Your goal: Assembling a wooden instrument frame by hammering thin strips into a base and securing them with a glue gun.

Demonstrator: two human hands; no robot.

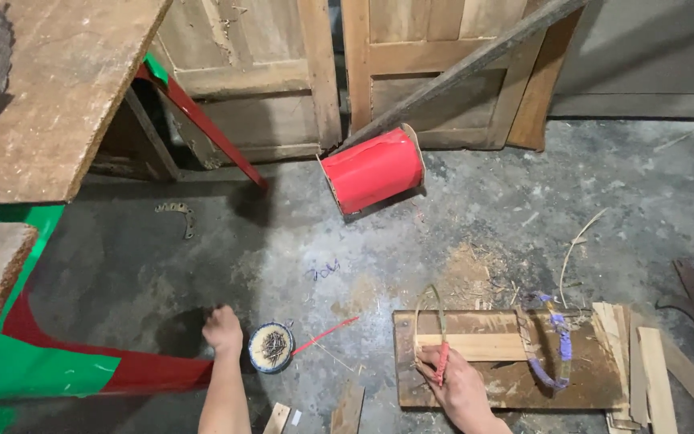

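— Where are you looking from?
— From your own head, a single camera tipped steeply down and forward over the concrete floor.

— How near does it sit?
— Near enough that your forearms enter from the bottom edge: your left hand low and left of centre, your right hand low and right of centre on the wooden board.

— And which way does it face?
— Toward the wooden doors leaning along the far edge of the floor; a workbench top cuts in at your upper left.

— Any second view sharing this ground?
— No, only this one.
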